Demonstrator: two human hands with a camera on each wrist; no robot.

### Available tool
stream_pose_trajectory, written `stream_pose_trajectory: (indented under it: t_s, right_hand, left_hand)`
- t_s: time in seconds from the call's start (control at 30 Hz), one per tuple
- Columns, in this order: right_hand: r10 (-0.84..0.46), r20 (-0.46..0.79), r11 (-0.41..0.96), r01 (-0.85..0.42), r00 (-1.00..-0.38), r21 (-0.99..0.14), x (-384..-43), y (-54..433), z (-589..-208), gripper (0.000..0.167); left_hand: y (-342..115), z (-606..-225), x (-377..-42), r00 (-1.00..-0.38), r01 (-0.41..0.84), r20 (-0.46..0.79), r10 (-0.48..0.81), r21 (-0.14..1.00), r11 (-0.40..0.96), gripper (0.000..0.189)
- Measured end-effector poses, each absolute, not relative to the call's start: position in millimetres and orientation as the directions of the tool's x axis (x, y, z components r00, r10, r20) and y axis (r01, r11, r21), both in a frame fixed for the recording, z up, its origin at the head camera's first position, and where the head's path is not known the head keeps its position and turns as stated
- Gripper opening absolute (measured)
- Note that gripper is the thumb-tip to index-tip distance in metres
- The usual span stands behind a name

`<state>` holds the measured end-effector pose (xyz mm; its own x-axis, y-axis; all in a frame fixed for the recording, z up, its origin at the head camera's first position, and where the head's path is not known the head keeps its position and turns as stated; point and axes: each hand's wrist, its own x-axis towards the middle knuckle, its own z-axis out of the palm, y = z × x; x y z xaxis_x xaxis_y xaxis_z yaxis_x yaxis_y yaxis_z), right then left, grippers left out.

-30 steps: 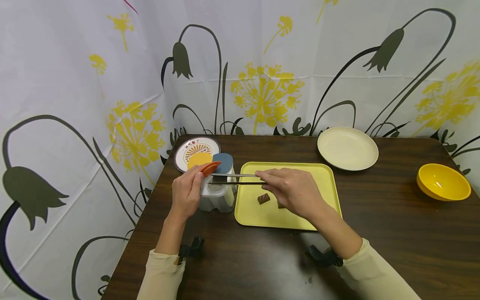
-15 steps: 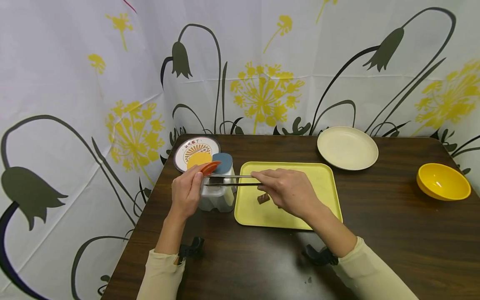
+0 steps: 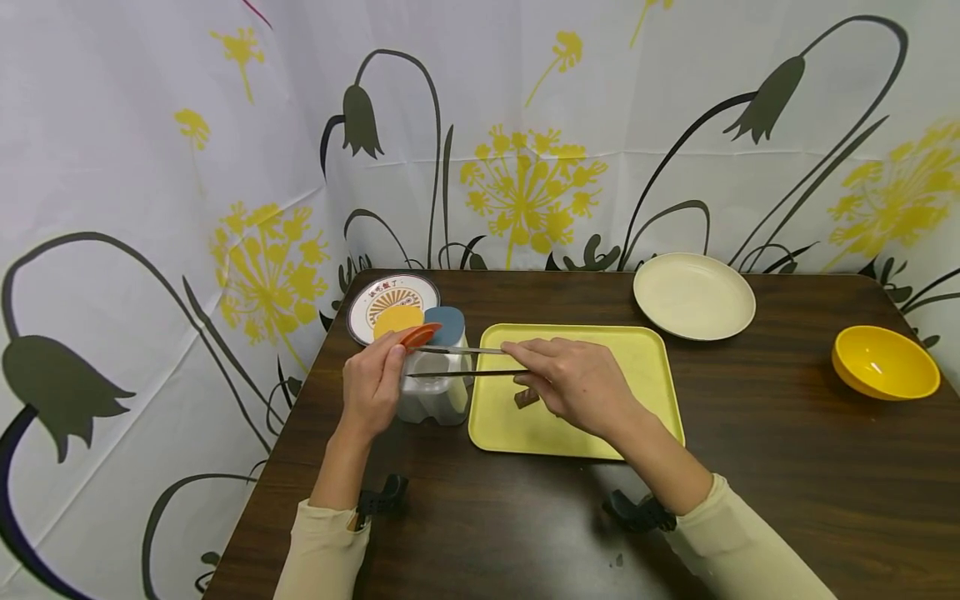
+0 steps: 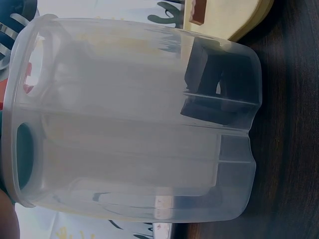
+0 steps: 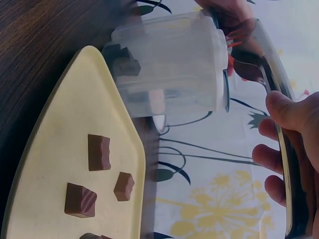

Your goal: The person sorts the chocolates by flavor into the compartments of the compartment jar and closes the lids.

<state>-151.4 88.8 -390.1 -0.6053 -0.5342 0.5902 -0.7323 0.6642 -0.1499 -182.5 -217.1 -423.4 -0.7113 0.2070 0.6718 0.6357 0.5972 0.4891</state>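
My left hand (image 3: pixel 372 383) holds up the orange flip lid (image 3: pixel 420 335) of a translucent multi-compartment container (image 3: pixel 431 404). In my right hand (image 3: pixel 577 383) is a pair of metal tongs (image 3: pixel 480 351), their tips apart over the container's opening with nothing between them. Through the container's wall in the left wrist view, dark chocolate pieces (image 4: pixel 219 74) show at the bottom of one compartment. A yellow tray (image 3: pixel 637 442) lies right of the container, partly under my right hand. Several chocolate pieces (image 5: pixel 98 152) lie on it in the right wrist view.
The container's yellow lid (image 3: pixel 397 320) and blue lid (image 3: pixel 446 323) are down. Behind it lies a patterned plate (image 3: pixel 363 308). A cream plate (image 3: pixel 695 297) sits at the back right of the table, and a yellow bowl (image 3: pixel 885 362) near its right edge.
The dark chocolate piece between the tongs' tips is gone from there. The tips have spread apart, and my right hand has shifted slightly left. My left hand stays on the lid.
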Motion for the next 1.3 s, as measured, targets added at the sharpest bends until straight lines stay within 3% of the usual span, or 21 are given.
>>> stream_pose_trajectory:
  t_s: [0.7, 1.03, 1.3]
  right_hand:
    - [-0.458, 0.518, 0.700, -0.652, -0.723, -0.291, -139.2, 115.2, -402.0, 0.055]
    - [-0.306, 0.515, 0.705, -0.554, -0.801, -0.442, -128.6, 134.1, -416.2, 0.058]
    - [-0.115, 0.423, 0.754, -0.356, -0.899, -0.552, -113.1, 159.2, -435.5, 0.058]
  left_hand:
    - [-216.9, -422.7, -182.3, -0.716, 0.626, 0.669, 0.200, 0.489, 0.607, 0.037]
    - [-216.6, -423.2, -182.4, -0.718, 0.625, 0.666, 0.202, 0.489, 0.609, 0.037]
    - [-216.8, -423.3, -181.8, -0.726, 0.618, 0.656, 0.205, 0.494, 0.612, 0.036]
